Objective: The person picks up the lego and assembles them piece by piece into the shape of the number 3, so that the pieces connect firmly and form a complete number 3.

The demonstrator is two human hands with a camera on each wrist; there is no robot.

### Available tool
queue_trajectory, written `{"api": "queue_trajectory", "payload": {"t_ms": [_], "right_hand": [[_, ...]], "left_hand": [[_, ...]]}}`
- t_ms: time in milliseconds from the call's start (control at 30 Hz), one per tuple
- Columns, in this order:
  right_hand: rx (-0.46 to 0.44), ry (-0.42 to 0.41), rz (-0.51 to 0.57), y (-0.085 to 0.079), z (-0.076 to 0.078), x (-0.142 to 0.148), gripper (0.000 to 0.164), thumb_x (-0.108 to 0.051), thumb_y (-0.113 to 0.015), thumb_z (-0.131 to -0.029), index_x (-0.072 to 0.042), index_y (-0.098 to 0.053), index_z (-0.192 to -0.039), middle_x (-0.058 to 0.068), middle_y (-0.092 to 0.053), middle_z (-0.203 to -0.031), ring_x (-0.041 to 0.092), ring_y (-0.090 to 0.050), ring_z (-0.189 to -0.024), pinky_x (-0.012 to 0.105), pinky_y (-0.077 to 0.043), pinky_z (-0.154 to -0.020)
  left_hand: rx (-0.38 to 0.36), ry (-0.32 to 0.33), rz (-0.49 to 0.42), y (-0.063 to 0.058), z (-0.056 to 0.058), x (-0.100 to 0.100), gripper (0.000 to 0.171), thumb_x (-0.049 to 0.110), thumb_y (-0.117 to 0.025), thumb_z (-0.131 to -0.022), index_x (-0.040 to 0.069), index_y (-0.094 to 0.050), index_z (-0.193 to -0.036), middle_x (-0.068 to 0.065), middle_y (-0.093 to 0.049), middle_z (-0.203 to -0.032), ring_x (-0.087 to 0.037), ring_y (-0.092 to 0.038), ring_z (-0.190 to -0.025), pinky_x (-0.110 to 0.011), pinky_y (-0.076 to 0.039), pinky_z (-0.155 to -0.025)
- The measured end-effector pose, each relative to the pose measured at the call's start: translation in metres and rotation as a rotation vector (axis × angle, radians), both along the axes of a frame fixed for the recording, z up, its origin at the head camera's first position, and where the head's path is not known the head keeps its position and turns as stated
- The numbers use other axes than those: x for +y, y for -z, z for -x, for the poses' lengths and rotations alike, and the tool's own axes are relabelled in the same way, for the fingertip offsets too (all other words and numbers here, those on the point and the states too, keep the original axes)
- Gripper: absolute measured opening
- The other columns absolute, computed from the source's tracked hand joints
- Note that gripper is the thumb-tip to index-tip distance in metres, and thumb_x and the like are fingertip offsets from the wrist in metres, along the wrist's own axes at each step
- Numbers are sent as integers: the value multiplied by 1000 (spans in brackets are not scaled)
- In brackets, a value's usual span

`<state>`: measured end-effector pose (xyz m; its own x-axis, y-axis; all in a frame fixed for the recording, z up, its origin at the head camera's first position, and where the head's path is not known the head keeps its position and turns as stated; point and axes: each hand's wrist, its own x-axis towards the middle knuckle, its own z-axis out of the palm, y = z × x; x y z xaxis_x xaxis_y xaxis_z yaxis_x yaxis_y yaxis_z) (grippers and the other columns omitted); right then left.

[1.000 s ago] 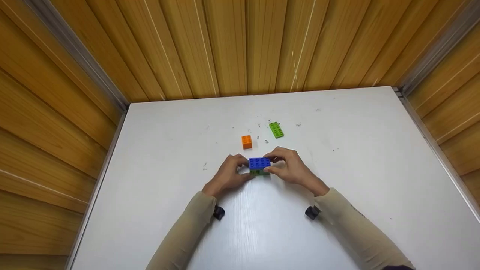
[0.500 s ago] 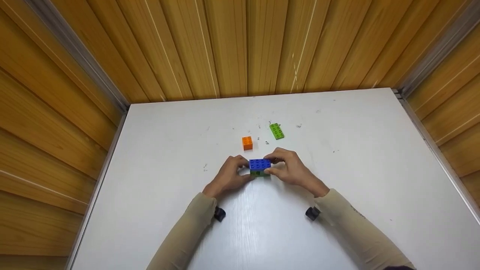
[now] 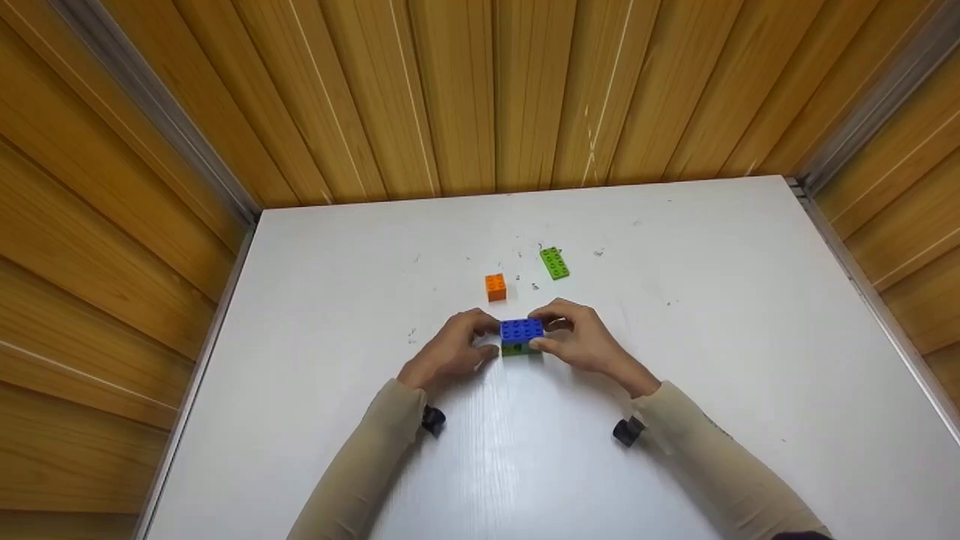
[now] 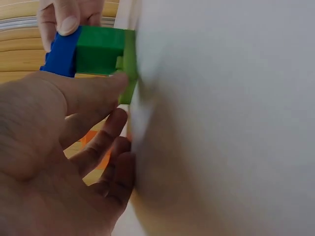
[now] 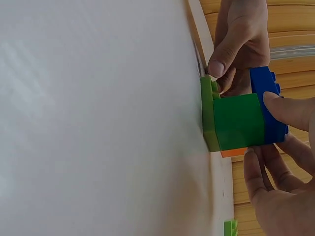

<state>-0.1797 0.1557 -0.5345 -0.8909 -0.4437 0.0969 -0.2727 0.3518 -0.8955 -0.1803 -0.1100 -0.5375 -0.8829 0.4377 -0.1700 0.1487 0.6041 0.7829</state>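
In front of me stands a small stack of toy building bricks: a blue studded plate (image 3: 521,328) on top, a dark green brick (image 4: 100,50) under it, and a light green plate (image 5: 208,115) at the bottom on the table. My right hand (image 3: 583,339) pinches the blue plate at its right end, thumb in front and fingers behind. My left hand (image 3: 455,345) is at the stack's left end, thumb and fingers spread apart. Its thumb tip is right by the end of the light green plate, and the green brick sits toward the right of that plate.
Beyond the stack an orange brick (image 3: 496,287) stands on the white table (image 3: 337,300). A loose light green plate (image 3: 554,262) lies farther back to the right. Wood-patterned panels (image 3: 480,97) border the table at the back and sides.
My left thumb has drawn off the stack's front to its left end, and the left hand has eased back slightly to the left. The right hand keeps its pinch; the stack stays put.
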Motion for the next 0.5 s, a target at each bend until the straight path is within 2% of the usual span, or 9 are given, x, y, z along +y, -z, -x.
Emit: {"api": "queue_trajectory", "payload": {"t_ms": [133, 367, 500], "right_hand": [[-2, 3, -8, 2, 0, -1, 45, -10, -88, -89, 0, -72, -129, 15, -72, -122, 33, -70, -112, 50, -59, -102], [-3, 23, -35, 1, -1, 0, 47, -12, -89, -88, -1, -72, -130, 11, -73, -122, 29, -69, -112, 46, -59, -101], [1, 22, -44, 1, -1, 0, 46, -12, -89, -87, -2, -73, -130, 10, -73, -122, 28, -69, -112, 46, -60, -100]], "left_hand": [[-45, -42, -4, -7, 3, -4, 36, 14, -73, -102, 16, -70, -138, -3, -67, -134, -26, -59, -125, -48, -47, -115], [-5, -69, -28, -14, 13, -6, 38, 16, -72, -103, 11, -68, -140, -7, -67, -138, -29, -60, -130, -48, -48, -115], [-7, -97, -47, -16, 17, -9, 38, 19, -71, -104, 10, -67, -141, -6, -67, -142, -29, -59, -132, -50, -48, -117]]}}
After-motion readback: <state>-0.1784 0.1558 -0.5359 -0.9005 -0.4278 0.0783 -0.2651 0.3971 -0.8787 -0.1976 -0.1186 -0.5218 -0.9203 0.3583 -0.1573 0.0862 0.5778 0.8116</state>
